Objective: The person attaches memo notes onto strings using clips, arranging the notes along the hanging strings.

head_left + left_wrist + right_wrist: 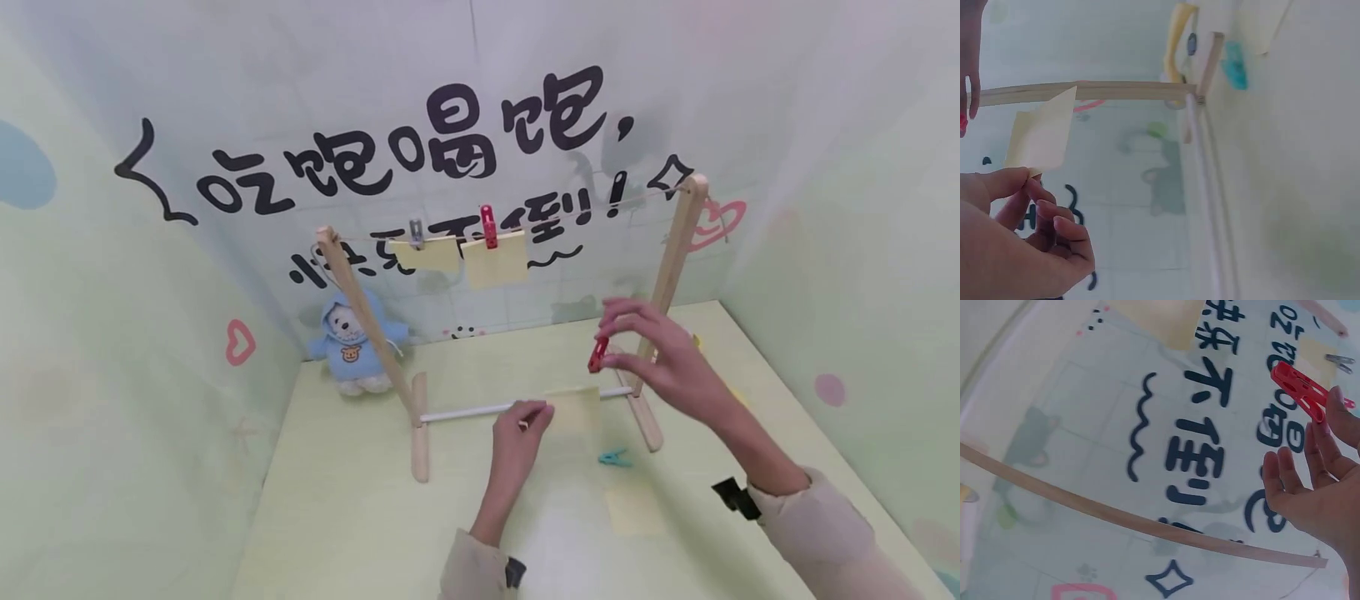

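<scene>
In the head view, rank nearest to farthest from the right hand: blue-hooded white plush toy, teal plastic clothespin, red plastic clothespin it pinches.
1. Red plastic clothespin: pinched by the right hand.
2. Teal plastic clothespin: below the hand in view.
3. Blue-hooded white plush toy: far to the left.

The pinched yellow sheet (1044, 137) is thin matt paper, the lower red clip (597, 356) and teal clip (615, 458) look like smooth plastic, the posts (680, 250) are matt wood, the crossbar (465, 412) is smooth, and the toy's hoodie (371, 354) and the sleeves (817, 529) look like soft cloth.
</scene>
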Demonstrator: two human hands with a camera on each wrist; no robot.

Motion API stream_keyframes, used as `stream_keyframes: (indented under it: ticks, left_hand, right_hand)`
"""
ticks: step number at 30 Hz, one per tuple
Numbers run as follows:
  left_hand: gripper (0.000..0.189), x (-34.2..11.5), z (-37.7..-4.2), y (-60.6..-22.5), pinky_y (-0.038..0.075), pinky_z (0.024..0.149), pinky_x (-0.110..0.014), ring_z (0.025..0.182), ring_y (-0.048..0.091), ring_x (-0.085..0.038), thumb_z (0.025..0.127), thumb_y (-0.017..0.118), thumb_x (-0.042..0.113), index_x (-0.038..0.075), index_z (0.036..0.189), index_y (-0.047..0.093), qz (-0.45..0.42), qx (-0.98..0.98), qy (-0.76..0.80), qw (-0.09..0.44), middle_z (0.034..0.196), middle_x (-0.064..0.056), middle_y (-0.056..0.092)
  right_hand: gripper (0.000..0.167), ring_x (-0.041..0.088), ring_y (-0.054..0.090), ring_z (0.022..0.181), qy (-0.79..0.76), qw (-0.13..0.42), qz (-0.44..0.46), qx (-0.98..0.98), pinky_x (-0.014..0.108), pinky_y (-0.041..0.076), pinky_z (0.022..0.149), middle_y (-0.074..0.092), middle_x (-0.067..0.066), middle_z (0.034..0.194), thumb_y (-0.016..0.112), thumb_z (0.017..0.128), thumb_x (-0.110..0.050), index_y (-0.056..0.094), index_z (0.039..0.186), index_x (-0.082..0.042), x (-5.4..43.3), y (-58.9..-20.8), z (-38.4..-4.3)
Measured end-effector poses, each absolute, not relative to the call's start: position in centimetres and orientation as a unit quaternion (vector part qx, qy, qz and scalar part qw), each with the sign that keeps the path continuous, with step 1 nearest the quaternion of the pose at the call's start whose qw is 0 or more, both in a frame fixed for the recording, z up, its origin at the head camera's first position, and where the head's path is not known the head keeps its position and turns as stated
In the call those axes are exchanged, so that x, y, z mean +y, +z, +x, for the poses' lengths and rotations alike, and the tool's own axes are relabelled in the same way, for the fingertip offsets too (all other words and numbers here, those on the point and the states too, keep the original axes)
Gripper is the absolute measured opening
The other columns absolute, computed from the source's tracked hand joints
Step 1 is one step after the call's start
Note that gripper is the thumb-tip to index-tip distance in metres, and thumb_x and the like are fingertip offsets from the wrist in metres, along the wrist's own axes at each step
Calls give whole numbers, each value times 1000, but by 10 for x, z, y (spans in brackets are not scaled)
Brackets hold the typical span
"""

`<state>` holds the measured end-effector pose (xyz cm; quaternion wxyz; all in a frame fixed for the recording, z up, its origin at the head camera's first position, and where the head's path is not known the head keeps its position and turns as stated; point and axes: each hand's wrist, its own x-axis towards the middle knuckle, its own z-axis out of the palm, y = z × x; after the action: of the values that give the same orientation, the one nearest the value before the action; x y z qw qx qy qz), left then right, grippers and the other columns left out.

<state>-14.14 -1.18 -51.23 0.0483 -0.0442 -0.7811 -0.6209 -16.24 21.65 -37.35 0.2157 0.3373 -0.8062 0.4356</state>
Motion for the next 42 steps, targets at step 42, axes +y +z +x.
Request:
stream_keyframes:
  ticks: [42]
  left_hand:
    - [25, -5, -222, -324, 36, 45, -18, 45, 50, -6, 110, 67, 13, -6, 122, 77, -112, -701, -696, 107, 53, 6, 57]
  right_hand:
    - [16, 10, 56, 129, 420, 227, 302, -825, 26, 37, 117, 69, 15, 126, 82, 95, 3, 80, 111, 5, 187, -210, -246]
